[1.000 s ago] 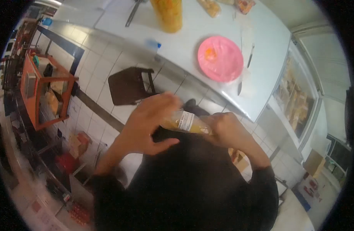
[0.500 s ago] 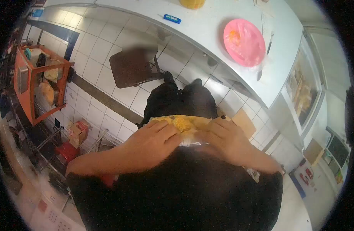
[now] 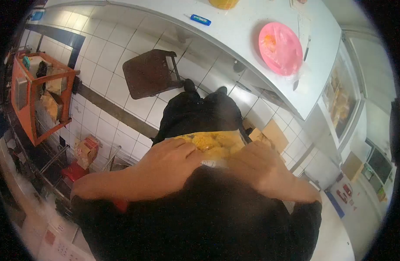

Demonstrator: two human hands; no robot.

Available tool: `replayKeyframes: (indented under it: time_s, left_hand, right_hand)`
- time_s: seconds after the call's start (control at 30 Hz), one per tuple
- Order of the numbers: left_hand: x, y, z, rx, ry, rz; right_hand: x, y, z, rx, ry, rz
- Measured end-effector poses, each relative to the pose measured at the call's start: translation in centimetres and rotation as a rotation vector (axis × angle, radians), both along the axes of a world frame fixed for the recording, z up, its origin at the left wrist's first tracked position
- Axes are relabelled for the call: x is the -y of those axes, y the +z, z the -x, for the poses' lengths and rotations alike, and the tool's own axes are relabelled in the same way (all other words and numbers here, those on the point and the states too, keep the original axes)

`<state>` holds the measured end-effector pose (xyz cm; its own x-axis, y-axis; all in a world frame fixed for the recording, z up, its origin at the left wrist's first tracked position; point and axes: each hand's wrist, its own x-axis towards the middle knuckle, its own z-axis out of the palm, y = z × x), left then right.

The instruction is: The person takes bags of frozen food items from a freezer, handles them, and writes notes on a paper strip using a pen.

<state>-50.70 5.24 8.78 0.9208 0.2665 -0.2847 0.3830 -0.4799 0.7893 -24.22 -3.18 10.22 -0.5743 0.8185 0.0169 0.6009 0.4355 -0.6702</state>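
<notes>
Yellow-filled plastic bag (image 3: pixel 215 144) in left hand (image 3: pixel 174 163), right hand (image 3: pixel 263 167); label (image 3: pixel 210 163) unreadable.

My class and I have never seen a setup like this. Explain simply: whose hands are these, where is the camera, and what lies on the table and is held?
There is no machine: a person works bare-handed. The camera is worn on the head, looking forward and down. The left hand and right hand hold a clear packet with yellow contents between them. On the white table lie a pink plate and a blue object.
</notes>
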Motion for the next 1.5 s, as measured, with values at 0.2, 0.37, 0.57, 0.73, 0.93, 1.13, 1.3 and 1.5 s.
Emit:
replayKeyframes:
  time_s: [0.2,0.37,0.57,0.73,0.93,1.13,1.3,1.5]
  left_hand:
    - [-1.6,1.4,-0.5,-0.079,0.098,0.107]
    - [-4.7,0.2,-0.7,-0.288,-0.047,0.224]
    - [-6.7,-2.7,0.4,-0.216,-0.02,0.437]
    - [-11.3,-9.1,0.1,0.019,-0.214,0.607]
    - [-17.1,-13.8,-4.2,-0.266,-0.368,0.856]
    - [-20.0,-13.4,-6.7,-0.166,-0.41,1.057]
    - [-21.6,-11.5,-7.5,-0.007,-0.348,0.747]
    - [-24.0,-9.0,-10.0,0.031,-0.3,0.649]
  right_hand:
    - [-1.2,-1.0,0.9,-0.169,-0.223,0.327]
    - [-4.1,-2.2,2.1,-0.287,-0.357,0.695]
    - [-5.3,-6.4,3.6,-0.261,-0.312,0.311]
    - [-8.7,-5.8,2.9,0.113,-0.154,0.619]
    - [-12.2,-7.6,0.9,0.082,-0.041,0.275]
    - [-19.1,-2.1,-1.8,0.214,0.002,0.832]
    - [-20.9,-2.6,-3.3,0.172,0.049,0.502]
    - [-24.2,-3.1,-3.9,0.213,0.11,0.169]
